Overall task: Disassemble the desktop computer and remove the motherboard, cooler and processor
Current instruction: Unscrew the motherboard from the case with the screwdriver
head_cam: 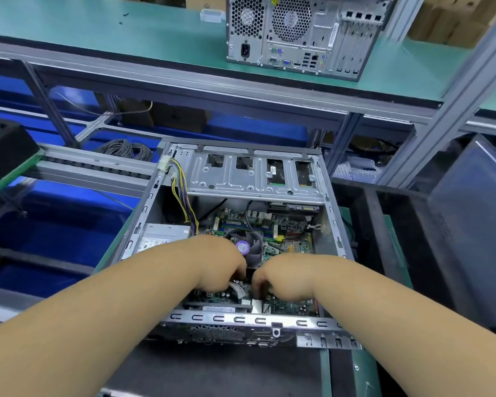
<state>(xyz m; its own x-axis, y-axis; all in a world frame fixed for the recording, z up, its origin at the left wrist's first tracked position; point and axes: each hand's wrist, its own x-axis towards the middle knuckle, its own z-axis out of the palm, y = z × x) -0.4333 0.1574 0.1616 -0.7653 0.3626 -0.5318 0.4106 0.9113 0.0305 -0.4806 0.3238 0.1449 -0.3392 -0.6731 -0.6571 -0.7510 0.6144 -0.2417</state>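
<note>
An open desktop case [321,322] lies on its side in front of me. Inside it sits the green motherboard [292,245], with a cooler fan [246,249] bearing a purple sticker near its middle. Both my hands reach down into the case just in front of the cooler. My left hand [215,267] has its fingers curled down onto the board beside a light-coloured connector [236,289]. My right hand [281,277] curls its fingers round a small dark part at the cooler's near edge. The fingertips are hidden. The processor is not visible.
A metal drive cage [252,174] spans the case's far end. A power supply [161,237] with a yellow and black wire bundle [184,196] sits at the left. A second computer tower [301,32] stands on the green shelf above. Blue bins [58,233] lie at the left.
</note>
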